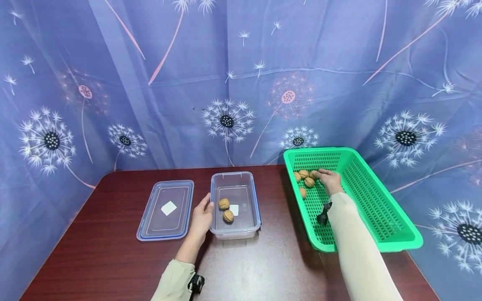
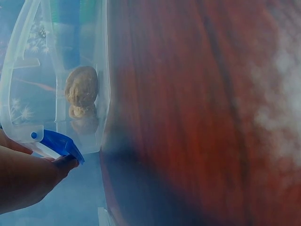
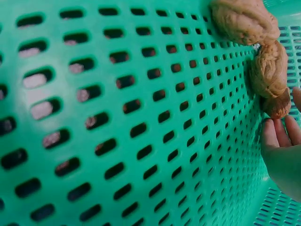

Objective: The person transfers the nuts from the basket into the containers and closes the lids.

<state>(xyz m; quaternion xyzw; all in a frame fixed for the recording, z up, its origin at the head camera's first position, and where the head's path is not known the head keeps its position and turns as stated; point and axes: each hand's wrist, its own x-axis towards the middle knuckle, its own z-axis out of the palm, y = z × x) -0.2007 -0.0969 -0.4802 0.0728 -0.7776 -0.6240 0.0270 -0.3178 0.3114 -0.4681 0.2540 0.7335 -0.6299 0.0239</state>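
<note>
A clear plastic container (image 1: 256,205) with blue clips stands mid-table and holds two walnuts (image 1: 224,204). My left hand (image 1: 202,215) rests with straight fingers against its left wall. In the left wrist view the fingertips (image 2: 33,176) touch a blue clip (image 2: 61,143), and one walnut (image 2: 82,87) shows through the wall. To the right, a green perforated basket (image 1: 370,248) holds several walnuts (image 1: 309,182) at its far end. My right hand (image 1: 328,179) reaches into it, its extended fingers (image 3: 272,136) touching a walnut (image 3: 277,106); no grip shows.
The container's lid (image 1: 165,209) lies flat to the left of my left hand. The dark wooden table (image 1: 263,267) is backed by a blue dandelion-print cloth (image 1: 241,83) on all sides. The basket overhangs the table's right edge.
</note>
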